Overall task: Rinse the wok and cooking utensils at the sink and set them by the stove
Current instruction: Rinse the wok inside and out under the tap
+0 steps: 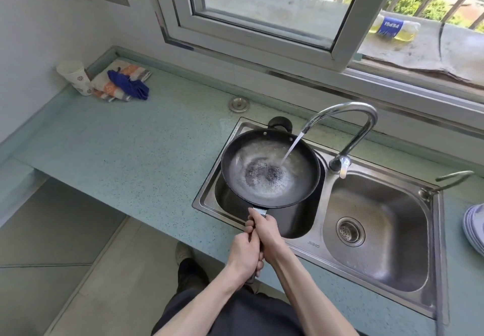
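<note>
A black wok hangs over the left basin of a steel double sink. Water streams from the chrome faucet into the wok and pools in its middle. Both hands grip the wok's long handle at the sink's front edge. My right hand holds it nearer the pan, and my left hand holds it just behind. The handle is mostly hidden under my fingers.
A paper cup, a folded cloth and a blue rag lie at the counter's back left. Stacked plates sit at the right edge. A green handle juts over the right basin's corner. A bottle lies on the window ledge.
</note>
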A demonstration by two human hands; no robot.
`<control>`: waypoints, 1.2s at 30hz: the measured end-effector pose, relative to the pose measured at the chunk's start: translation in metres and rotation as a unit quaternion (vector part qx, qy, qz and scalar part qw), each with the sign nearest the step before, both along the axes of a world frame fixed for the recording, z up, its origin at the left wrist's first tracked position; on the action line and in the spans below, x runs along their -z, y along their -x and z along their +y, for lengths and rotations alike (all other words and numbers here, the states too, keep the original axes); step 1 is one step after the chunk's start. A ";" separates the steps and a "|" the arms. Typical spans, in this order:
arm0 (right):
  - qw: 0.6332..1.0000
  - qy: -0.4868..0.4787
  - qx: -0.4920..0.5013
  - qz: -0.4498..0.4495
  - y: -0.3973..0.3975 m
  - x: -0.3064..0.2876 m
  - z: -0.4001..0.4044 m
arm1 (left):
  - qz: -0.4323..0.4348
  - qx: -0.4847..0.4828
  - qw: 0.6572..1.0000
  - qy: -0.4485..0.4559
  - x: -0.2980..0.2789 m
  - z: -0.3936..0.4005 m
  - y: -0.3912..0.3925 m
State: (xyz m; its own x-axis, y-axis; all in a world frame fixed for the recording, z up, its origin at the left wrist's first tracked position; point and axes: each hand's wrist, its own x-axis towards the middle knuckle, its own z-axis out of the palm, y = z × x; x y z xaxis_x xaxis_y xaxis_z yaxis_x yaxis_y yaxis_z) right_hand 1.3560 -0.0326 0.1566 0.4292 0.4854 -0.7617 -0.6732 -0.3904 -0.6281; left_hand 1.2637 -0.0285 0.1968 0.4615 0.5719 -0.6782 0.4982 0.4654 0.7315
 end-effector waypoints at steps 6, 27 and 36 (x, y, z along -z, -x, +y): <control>0.998 -0.035 0.007 0.043 0.003 0.001 0.001 | 0.025 0.022 0.998 -0.051 0.003 0.005 0.005; 0.999 0.024 -0.016 -0.046 -0.002 0.003 -0.003 | 0.040 0.065 0.993 -0.086 0.004 0.002 0.002; 0.981 0.091 -0.073 -0.155 -0.004 0.001 -0.001 | -0.002 0.015 1.000 0.017 0.003 0.003 0.001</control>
